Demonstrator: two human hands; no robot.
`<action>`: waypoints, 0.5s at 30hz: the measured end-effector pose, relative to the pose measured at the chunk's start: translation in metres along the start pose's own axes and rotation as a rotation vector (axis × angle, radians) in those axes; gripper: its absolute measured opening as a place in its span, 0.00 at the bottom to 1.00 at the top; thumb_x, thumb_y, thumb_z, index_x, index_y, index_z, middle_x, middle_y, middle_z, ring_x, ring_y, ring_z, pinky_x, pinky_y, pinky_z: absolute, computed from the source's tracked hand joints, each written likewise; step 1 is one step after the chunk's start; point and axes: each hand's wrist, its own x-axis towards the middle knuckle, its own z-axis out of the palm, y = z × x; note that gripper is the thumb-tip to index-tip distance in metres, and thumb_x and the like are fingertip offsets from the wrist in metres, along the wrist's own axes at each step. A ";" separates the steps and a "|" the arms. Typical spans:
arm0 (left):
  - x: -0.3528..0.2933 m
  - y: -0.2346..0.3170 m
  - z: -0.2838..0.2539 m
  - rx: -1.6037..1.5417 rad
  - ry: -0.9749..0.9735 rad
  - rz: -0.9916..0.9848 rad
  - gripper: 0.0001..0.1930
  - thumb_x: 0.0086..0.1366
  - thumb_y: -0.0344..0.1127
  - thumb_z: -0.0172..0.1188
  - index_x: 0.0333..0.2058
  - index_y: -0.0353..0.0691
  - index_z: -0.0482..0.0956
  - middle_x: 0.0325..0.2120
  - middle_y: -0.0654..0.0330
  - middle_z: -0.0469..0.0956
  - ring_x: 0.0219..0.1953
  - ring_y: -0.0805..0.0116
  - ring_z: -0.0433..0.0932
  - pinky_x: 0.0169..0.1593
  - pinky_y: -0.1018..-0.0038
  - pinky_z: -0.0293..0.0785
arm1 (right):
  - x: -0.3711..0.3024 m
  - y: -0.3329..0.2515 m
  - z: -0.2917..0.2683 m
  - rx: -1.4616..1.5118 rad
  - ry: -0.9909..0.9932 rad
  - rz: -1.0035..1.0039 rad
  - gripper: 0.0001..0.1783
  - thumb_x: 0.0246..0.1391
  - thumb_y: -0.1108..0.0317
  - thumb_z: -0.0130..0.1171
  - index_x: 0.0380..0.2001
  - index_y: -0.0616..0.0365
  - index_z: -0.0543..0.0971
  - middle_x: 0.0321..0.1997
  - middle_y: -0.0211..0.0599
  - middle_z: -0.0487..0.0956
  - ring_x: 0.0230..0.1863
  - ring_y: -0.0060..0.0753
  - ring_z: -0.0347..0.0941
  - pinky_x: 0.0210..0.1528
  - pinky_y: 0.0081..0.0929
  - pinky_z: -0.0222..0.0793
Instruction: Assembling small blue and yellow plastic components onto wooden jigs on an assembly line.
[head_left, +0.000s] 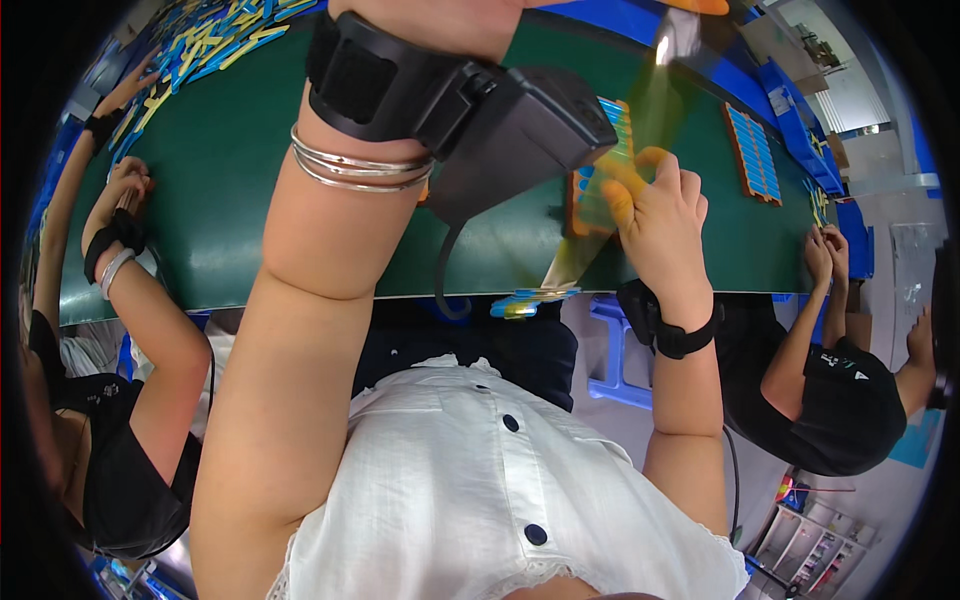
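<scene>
My left hand (445,22) reaches far across the green table, with most of its fingers cut off by the top edge. Below an orange-covered fingertip at the top is a smeared, shiny see-through strip or film (668,50). My right hand (665,225) is curled, thumb and forefinger in yellow-orange finger covers, beside the blurred yellowish film; what they pinch is not clear. Just left of it lies an orange tray (580,215) with blue and yellow pieces, partly hidden. Several blue and yellow strips (535,302) sit at the table's near edge.
A heap of blue and yellow strips (215,50) covers the far left. Another orange tray (755,155) of blue pieces lies at right, near a blue bin (800,125). Co-workers' hands rest at the left and right table edges. A blue stool (615,355) stands below.
</scene>
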 end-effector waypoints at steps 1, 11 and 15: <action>0.001 -0.001 -0.005 0.000 0.009 -0.001 0.35 0.67 0.61 0.47 0.48 0.26 0.72 0.40 0.49 0.75 0.50 0.56 0.72 0.55 0.54 0.63 | 0.002 0.001 0.002 0.002 -0.007 0.000 0.19 0.63 0.47 0.50 0.46 0.41 0.83 0.54 0.35 0.72 0.51 0.45 0.64 0.55 0.43 0.57; 0.003 -0.034 -0.038 -0.026 0.070 -0.047 0.35 0.67 0.61 0.47 0.48 0.26 0.72 0.41 0.49 0.75 0.50 0.56 0.72 0.55 0.54 0.63 | 0.081 0.088 0.070 0.398 -0.116 0.165 0.33 0.56 0.39 0.55 0.56 0.50 0.76 0.58 0.51 0.69 0.57 0.59 0.67 0.50 0.50 0.72; -0.015 -0.041 -0.047 -0.033 0.133 -0.047 0.35 0.67 0.61 0.47 0.48 0.26 0.72 0.41 0.49 0.75 0.50 0.56 0.72 0.55 0.54 0.63 | 0.118 0.004 0.032 0.213 -0.463 0.212 0.35 0.54 0.39 0.57 0.57 0.52 0.74 0.55 0.49 0.74 0.51 0.49 0.74 0.47 0.38 0.75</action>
